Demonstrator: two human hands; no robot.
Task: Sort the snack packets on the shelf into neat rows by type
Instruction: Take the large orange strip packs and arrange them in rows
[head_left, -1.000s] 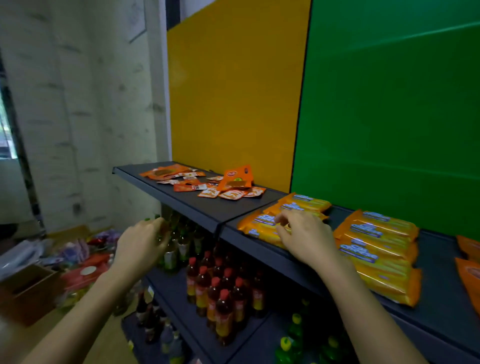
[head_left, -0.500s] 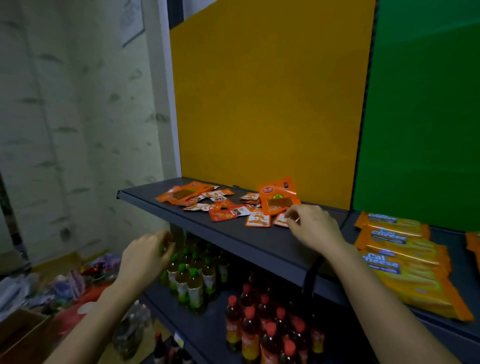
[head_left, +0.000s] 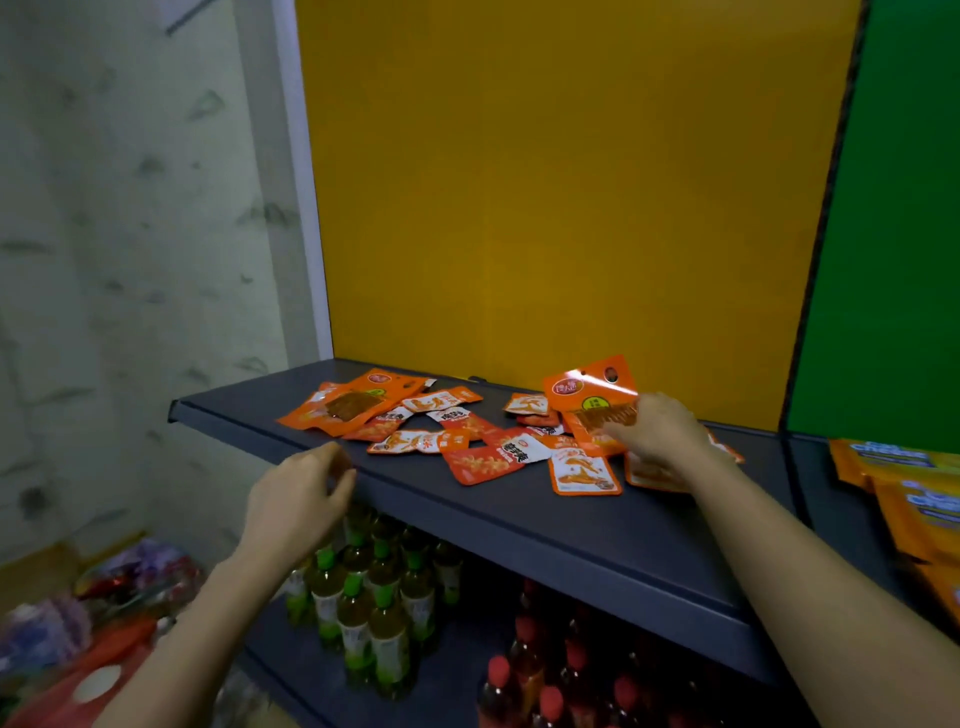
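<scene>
A loose pile of small orange-and-white snack packets (head_left: 483, 447) lies in the middle of the dark shelf (head_left: 545, 525). Two larger flat orange packets (head_left: 353, 405) lie at the pile's left end. My right hand (head_left: 660, 431) is on the pile's right side, fingers on a large orange packet (head_left: 592, 387) that stands tilted up against the yellow back panel. My left hand (head_left: 298, 499) hovers at the shelf's front edge with curled fingers and holds nothing.
Long yellow-orange wafer packs (head_left: 904, 488) lie in rows on the neighbouring shelf at the right. Below the shelf stand green-capped bottles (head_left: 363, 608) and red-capped bottles (head_left: 545, 675). Bags and clutter (head_left: 78, 634) lie on the floor at the lower left.
My right hand left the yellow wafer packs and moved left to the small orange packets, where it now touches the large upright packet. My left hand rose to the shelf edge.
</scene>
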